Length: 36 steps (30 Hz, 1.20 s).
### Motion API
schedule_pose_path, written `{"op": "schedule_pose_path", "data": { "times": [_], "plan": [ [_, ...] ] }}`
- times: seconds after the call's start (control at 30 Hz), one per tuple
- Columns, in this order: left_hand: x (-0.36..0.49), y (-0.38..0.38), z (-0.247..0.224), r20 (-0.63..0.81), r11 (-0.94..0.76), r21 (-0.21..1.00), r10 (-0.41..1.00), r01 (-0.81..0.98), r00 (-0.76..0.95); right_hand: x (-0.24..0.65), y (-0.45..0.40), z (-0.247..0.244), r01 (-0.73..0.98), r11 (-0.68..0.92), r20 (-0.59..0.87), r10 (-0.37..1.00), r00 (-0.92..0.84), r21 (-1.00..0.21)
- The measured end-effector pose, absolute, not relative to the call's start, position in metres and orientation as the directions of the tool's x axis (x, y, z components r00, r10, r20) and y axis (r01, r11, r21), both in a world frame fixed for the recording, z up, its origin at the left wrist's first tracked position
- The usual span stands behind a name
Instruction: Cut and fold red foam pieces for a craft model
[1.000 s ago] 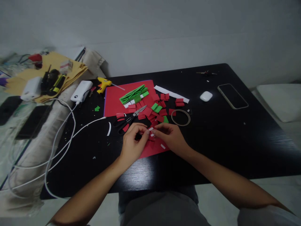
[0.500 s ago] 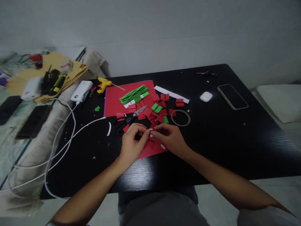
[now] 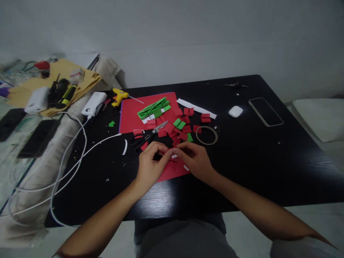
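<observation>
Thumbs that were slightly apart half a second ago now almost meet over the small red paper piece [image 3: 174, 156], and less of the white on it shows. The left hand [image 3: 151, 164] pinches its left side between thumb and fingers; the right hand [image 3: 199, 162] pinches the right side. Most of the piece is covered by the fingertips, so its folds cannot be made out. It is held above the near red sheet [image 3: 168, 174], whose right part runs out of sight beneath the right hand. A white slip [image 3: 186, 167] lies on that sheet, just beside the right hand.

Beyond the hands, red folded pieces [image 3: 168, 128] overlap in a heap, several partly buried, with green pieces [image 3: 179, 124] among them. The scissors [image 3: 154, 132] lie at its left, blades spread a little. A roll of tape [image 3: 206, 135] rests at its right, near the right hand. Farther off, a green folded bundle [image 3: 154, 108] sits on the far red sheet [image 3: 131, 111], hiding some of it. On the far right, a dark object [image 3: 236, 85] is too small to name. The clutter at left is blurred and cut off by the view's edge.
</observation>
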<state>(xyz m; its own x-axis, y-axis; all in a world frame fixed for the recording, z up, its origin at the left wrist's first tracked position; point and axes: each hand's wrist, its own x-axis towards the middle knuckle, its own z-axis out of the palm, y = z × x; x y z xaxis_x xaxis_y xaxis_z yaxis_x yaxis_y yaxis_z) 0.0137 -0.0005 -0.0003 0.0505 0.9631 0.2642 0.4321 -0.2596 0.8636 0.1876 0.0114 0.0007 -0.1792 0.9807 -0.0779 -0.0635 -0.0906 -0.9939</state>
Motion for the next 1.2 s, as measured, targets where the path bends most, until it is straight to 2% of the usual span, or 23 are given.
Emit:
{"op": "schedule_pose_path", "data": {
  "times": [0.13, 0.3, 0.43, 0.6, 0.9, 1.2],
  "plan": [
    [0.014, -0.001, 0.003, 0.222, -0.217, 0.901, 0.975, 0.376, 0.031, 0.189, 0.008, 0.001, -0.026, -0.032, -0.027, 0.985, -0.171, -0.999],
    [0.012, 0.002, 0.000, 0.096, -0.083, 0.950, 0.995, 0.300, -0.029, 0.193, 0.009, 0.000, 0.031, 0.068, 0.064, 0.990, -0.125, -0.997],
    [0.007, 0.007, -0.003, 0.018, 0.000, 0.959, 0.998, 0.285, -0.058, 0.195, 0.012, -0.001, 0.031, 0.074, 0.072, 0.995, -0.069, -0.997],
    [0.011, 0.005, -0.001, 0.056, -0.069, 0.981, 0.996, 0.180, 0.075, 0.193, 0.014, -0.002, -0.002, 0.004, 0.004, 0.997, -0.079, -1.000],
    [0.013, 0.004, -0.003, 0.079, -0.105, 0.963, 0.990, 0.247, 0.113, 0.190, 0.018, -0.002, -0.092, -0.140, -0.118, 0.970, -0.213, -0.986],
    [0.013, 0.006, 0.000, 0.053, -0.076, 0.972, 0.993, 0.223, 0.106, 0.193, 0.020, -0.002, -0.071, -0.107, -0.090, 0.974, -0.208, -0.992]
  ]
}}
